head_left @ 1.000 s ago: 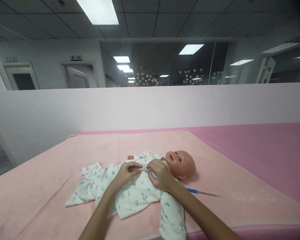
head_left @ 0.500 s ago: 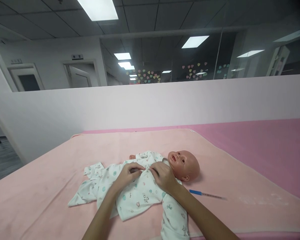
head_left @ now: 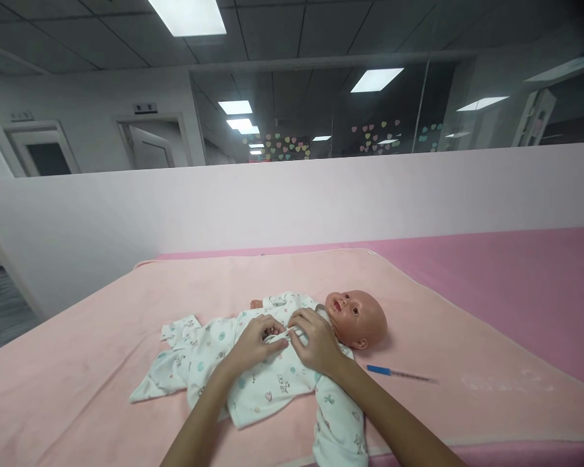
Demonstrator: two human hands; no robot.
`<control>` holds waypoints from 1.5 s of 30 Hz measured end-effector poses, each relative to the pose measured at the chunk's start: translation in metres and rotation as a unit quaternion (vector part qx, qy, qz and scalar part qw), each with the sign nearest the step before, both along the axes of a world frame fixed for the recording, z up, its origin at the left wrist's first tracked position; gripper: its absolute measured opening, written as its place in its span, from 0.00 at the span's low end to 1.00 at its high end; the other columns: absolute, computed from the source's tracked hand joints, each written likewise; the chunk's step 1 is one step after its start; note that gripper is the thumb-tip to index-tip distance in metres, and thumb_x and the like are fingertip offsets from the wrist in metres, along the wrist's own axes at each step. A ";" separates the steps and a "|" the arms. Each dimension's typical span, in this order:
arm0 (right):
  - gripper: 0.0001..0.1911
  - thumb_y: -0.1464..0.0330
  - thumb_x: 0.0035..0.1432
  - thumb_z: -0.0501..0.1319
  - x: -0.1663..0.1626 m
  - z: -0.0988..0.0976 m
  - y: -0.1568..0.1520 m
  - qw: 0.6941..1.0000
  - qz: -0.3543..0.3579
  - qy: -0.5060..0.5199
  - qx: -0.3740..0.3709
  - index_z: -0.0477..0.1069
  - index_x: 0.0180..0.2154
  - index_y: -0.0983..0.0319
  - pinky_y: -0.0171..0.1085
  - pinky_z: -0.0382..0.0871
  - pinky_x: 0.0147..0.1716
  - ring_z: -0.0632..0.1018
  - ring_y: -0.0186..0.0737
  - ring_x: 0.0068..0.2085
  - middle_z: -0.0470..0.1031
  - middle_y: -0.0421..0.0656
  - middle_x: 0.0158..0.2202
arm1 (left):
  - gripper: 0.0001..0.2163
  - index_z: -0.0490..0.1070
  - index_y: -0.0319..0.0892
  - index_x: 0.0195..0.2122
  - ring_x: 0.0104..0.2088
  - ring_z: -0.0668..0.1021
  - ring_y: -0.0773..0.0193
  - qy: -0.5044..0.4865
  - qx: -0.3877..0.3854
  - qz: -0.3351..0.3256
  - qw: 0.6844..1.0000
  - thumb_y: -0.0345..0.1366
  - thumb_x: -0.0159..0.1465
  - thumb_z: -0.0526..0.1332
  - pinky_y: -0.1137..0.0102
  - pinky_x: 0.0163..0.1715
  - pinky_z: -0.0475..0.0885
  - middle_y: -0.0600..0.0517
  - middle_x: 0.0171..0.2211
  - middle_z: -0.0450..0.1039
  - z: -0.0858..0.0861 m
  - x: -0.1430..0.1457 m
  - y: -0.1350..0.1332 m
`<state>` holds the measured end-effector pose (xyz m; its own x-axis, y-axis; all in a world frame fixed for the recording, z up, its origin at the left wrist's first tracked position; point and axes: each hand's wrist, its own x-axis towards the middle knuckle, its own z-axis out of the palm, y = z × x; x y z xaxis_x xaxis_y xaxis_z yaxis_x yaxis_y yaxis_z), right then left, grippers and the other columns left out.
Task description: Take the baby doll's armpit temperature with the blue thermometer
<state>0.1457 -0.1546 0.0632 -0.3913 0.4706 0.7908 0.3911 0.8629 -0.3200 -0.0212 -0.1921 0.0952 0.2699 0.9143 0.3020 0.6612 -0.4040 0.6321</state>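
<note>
Nearest, the person's left hand [head_left: 254, 341] and right hand [head_left: 316, 342] worked at the front of a white cloth baby outfit printed with small teal and grey figures [head_left: 257, 394]. Half a second earlier the fingertips of both had nearly met over the chest; now the left hand's fingers were curled with the thumb stretched out, and a thin white strip of cloth [head_left: 282, 335] showed between the two hands. The right hand's grip was pinched on that strip, thumb and forefinger together; whether the left grip was clamped on it too could not be told.

The outfit was on a bald, brown plastic baby doll [head_left: 357, 319], lying on its back on a peach blanket [head_left: 102, 340], head to the right, mouth parted. The near sleeve hung toward the front edge, and the legs of the outfit lay flat and crumpled to the left. A slim stick with a blue end [head_left: 378, 370] lay near the head, where it had been before. Beyond the blanket stood a plain white wall [head_left: 292, 204].
</note>
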 end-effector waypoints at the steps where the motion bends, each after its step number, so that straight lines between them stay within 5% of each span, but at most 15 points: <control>1: 0.05 0.75 0.49 0.54 0.000 0.000 0.000 1.000 0.002 -0.006 0.001 0.65 0.29 0.62 0.36 0.61 0.32 0.69 0.37 0.33 0.69 0.42 0.31 | 0.08 0.70 0.41 0.32 0.34 0.68 0.65 -0.006 -0.009 -0.004 1.000 0.38 0.54 0.58 0.71 0.35 0.65 0.52 0.31 0.67 0.001 0.000 -0.001; 22: 0.03 0.74 0.50 0.54 0.003 -0.001 -0.002 0.998 0.057 -0.019 0.023 0.64 0.29 0.62 0.36 0.61 0.33 0.68 0.37 0.33 0.69 0.43 0.30 | 0.06 0.74 0.40 0.27 0.32 0.71 0.65 -0.188 -0.091 -0.049 0.977 0.34 0.49 0.64 0.71 0.33 0.67 0.52 0.30 0.67 -0.001 -0.002 -0.002; 31: 0.03 0.73 0.52 0.53 0.003 -0.001 -0.001 0.997 0.052 -0.027 0.049 0.64 0.30 0.61 0.37 0.60 0.32 0.68 0.38 0.33 0.69 0.43 0.29 | 0.06 0.76 0.42 0.30 0.28 0.64 0.69 -0.137 -0.077 -0.024 0.987 0.33 0.51 0.62 0.74 0.28 0.61 0.54 0.23 0.58 -0.001 -0.005 0.000; 45: 0.05 0.73 0.55 0.51 0.003 -0.003 -0.001 0.998 0.031 -0.019 0.051 0.63 0.29 0.62 0.36 0.59 0.32 0.68 0.37 0.31 0.68 0.43 0.27 | 0.05 0.69 0.39 0.31 0.29 0.65 0.68 -0.084 -0.049 -0.069 0.993 0.33 0.53 0.58 0.74 0.30 0.61 0.53 0.28 0.65 0.005 -0.003 -0.002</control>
<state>0.1484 -0.1554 0.0599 -0.4475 0.3614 0.8181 0.3451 0.9137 -0.2148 -0.0243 -0.1937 0.1000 0.3480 0.8994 0.2645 0.4855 -0.4142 0.7699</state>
